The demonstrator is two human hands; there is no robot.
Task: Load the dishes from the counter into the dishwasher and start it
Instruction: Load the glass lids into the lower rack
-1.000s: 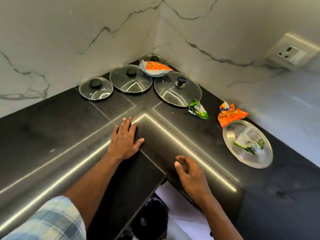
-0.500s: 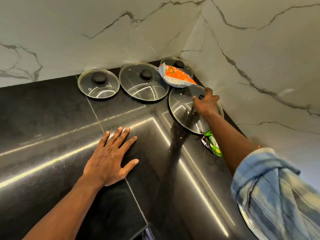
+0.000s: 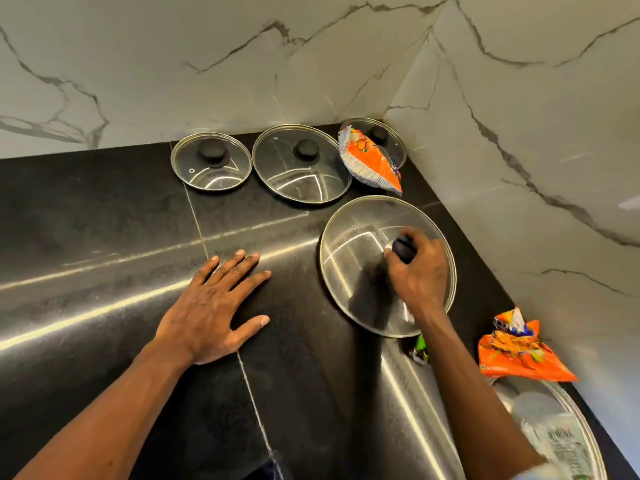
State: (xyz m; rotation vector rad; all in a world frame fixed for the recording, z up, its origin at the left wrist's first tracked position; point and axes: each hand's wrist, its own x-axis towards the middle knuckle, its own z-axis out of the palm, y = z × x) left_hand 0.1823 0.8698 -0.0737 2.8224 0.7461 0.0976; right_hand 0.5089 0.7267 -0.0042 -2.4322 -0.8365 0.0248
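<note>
Several glass pot lids with black knobs lie on the black corner counter [image 3: 86, 237]. My right hand [image 3: 417, 268] grips the knob of the largest lid [image 3: 349, 258], which lies nearest me. A small lid [image 3: 210, 161] and a medium lid [image 3: 301, 164] sit along the back wall. Another small lid [image 3: 388, 138] is tucked in the corner, partly under an orange snack wrapper [image 3: 369, 161]. My left hand [image 3: 214, 306] rests flat on the counter, fingers spread. A steel plate [image 3: 568, 434] with a clear wrapper on it sits at the lower right.
A crumpled orange wrapper [image 3: 519, 351] lies by the right wall, and a green wrapper [image 3: 419, 351] peeks out beside my right forearm. Marble walls close the corner behind and to the right. The counter's front edge is just below my arms.
My right hand reached from the counter edge to the big lid's knob and now grips it; the lid sits nearer me than before. My left hand stayed flat on the counter.
</note>
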